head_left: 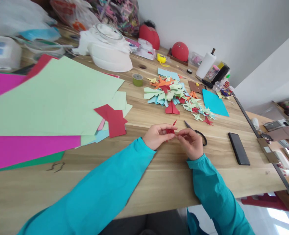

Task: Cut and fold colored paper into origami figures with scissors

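Observation:
Between my two hands is a small folded red paper piece (170, 131) with a thin point sticking up. My left hand (159, 134) pinches it from the left, fingers closed over most of it. At its right end the fingertips of my right hand (190, 142) are pinched together, touching the paper. Dark-handled scissors (203, 137) lie just behind and partly hidden by my right hand. Beyond my hands sits a pile of folded paper figures (167, 93) in green, blue, orange and red, with smaller star-like ones to its right.
Large light green sheets (53, 98) and magenta sheets (34, 148) cover the left side, with red paper pieces (116, 122) on top. A black phone (239, 148) lies at right. A blue sheet (215, 102), green tape roll (137, 80) and white cap (110, 52) are farther back.

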Tool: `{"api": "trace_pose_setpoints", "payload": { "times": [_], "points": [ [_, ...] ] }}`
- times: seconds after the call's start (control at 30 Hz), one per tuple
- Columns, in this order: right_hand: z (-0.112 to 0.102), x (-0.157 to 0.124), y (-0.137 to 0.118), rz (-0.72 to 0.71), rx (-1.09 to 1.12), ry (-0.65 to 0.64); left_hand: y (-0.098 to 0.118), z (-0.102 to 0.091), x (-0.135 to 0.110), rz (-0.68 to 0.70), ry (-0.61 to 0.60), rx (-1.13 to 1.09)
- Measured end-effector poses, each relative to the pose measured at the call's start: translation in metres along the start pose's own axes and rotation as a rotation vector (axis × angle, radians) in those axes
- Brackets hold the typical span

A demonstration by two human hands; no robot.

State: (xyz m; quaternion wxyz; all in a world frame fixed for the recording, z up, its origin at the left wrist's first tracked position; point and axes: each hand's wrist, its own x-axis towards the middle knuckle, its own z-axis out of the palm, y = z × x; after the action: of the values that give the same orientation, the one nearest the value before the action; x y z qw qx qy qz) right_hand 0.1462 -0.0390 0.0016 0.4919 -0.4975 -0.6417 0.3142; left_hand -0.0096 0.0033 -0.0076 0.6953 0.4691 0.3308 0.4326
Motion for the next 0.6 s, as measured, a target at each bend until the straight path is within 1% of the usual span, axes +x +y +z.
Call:
{"api": "trace_pose_setpoints", "payload": {
  "times": [0.13,0.3,0.5,0.6],
  "points": [
    [-0.0003,0.0005,-0.0020,-0.102,-0.145,-0.025,0.0022,0.0006,-0.0006,-0.003,0.010,0.009],
    [-0.0005,0.0010,-0.0026,-0.176,-0.211,-0.042,0.0024,-0.0002,-0.0005,0.006,0.010,0.048],
    [0.0003,0.0007,-0.0021,-0.167,-0.264,0.027,0.0023,-0.0004,0.0000,0.009,0.055,0.056],
    [0.0017,0.0005,0.0000,-0.096,-0.250,0.046,0.0024,-0.0001,0.0002,0.012,0.090,0.074]
  ]
}}
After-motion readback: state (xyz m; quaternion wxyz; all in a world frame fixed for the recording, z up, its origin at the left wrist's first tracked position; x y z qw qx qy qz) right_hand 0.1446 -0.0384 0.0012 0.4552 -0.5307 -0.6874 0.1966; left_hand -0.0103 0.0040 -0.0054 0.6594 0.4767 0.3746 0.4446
